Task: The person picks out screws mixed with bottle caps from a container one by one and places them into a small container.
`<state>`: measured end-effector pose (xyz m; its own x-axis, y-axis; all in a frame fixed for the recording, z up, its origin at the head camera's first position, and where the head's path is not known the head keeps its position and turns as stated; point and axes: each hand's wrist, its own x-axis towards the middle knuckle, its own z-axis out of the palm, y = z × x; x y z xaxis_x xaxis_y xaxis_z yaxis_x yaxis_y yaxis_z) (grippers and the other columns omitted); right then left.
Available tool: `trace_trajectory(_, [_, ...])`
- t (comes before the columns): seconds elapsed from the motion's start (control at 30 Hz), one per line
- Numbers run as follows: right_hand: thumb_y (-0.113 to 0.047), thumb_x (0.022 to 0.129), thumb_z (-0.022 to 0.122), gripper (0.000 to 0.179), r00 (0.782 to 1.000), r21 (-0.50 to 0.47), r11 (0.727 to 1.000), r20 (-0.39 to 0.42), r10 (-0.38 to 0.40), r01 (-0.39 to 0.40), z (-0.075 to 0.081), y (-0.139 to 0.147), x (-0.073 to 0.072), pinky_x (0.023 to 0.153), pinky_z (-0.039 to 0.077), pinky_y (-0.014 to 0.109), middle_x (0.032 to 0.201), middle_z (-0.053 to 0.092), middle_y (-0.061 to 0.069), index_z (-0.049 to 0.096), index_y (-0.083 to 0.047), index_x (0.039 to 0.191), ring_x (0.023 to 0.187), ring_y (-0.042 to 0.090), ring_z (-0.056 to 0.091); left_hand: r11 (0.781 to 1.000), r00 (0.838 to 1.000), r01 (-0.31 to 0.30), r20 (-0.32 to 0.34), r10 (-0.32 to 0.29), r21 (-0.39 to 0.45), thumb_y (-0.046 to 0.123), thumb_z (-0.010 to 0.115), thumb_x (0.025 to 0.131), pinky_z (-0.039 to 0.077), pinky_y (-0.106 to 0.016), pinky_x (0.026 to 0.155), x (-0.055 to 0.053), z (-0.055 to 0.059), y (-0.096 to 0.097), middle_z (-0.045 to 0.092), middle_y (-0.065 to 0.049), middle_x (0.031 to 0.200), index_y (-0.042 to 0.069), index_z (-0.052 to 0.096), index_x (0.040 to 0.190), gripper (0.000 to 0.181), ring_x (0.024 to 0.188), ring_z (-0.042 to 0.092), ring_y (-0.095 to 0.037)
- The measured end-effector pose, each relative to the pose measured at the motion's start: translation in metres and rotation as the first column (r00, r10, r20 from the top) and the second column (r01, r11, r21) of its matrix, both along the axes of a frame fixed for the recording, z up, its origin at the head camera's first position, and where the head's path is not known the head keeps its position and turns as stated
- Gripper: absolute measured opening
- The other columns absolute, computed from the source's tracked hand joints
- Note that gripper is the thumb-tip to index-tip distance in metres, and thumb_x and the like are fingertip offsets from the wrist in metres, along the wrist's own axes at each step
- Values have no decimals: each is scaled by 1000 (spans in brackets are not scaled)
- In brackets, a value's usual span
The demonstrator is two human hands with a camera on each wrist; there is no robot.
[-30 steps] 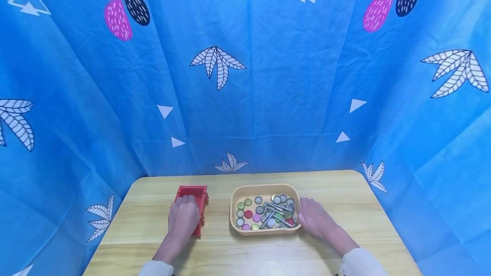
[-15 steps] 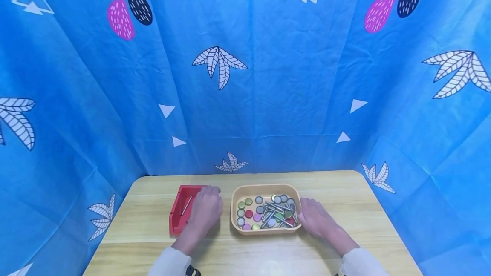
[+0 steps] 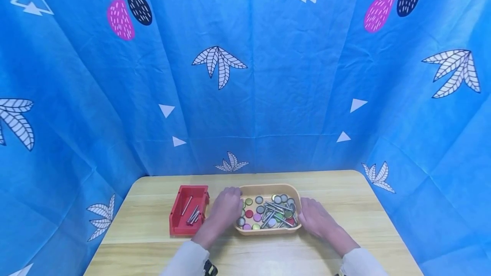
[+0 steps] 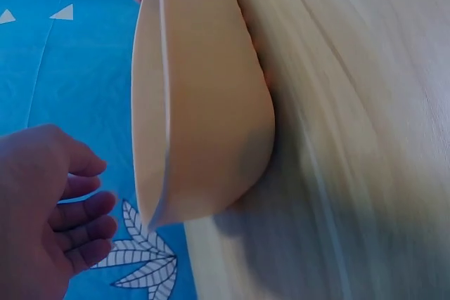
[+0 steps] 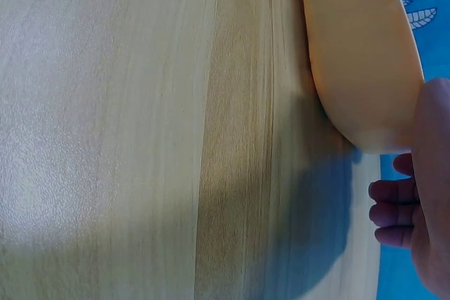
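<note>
An oblong tan plastic basket (image 3: 264, 232) holds several coloured bottle caps (image 3: 249, 214) and a heap of silver nail-like metal rods (image 3: 274, 210). My right hand (image 3: 317, 219) holds the basket's right end at the rim; in the right wrist view its thumb lies against the rim. My left hand (image 3: 225, 208) is above the basket's left end, hiding some caps. In the left wrist view its fingers (image 4: 88, 226) are loosely curled, with nothing between them, apart from the basket wall. A red bin (image 3: 176, 230) on the left contains several silver rods (image 3: 194, 215).
Both containers stand on a light wooden table (image 3: 268, 254). A blue patterned cloth (image 3: 291, 97) hangs behind the table and along both sides.
My left hand has moved from over the red bin rightward to the tan basket. More silver rods now show in the bin, uncovered. The right hand stays at the basket's right end.
</note>
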<state>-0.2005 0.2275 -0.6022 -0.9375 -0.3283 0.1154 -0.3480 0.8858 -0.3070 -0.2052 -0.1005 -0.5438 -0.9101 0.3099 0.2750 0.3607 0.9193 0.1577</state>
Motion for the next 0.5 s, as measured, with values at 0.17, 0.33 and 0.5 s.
trace_trajectory(0.17, [-19,98,53,22,1000,-4,1000,6,-1,1,0,0,0,85,52,41,94,60,1,60,-6,115,86,15,53,999,999,41,28,-41,-2,19,66,96,61,-29,77,0,-3,13,72,-4,93,8,72,108,17,84,65,-16])
trace_trajectory(0.33, [-20,98,54,24,1000,-7,1000,4,-1,1,0,1,0,85,52,41,94,60,0,60,-6,116,86,14,53,993,991,116,63,-116,7,20,71,93,57,-26,65,0,-9,25,63,-1,81,9,69,92,11,70,55,-12])
trace_trajectory(0.5, [-20,98,55,30,1000,-8,1000,-2,-1,1,0,1,0,86,52,41,97,62,1,60,-3,121,87,14,54,987,976,156,148,-159,28,19,68,95,53,-26,63,-3,-15,38,59,1,75,10,69,88,12,67,50,-10])
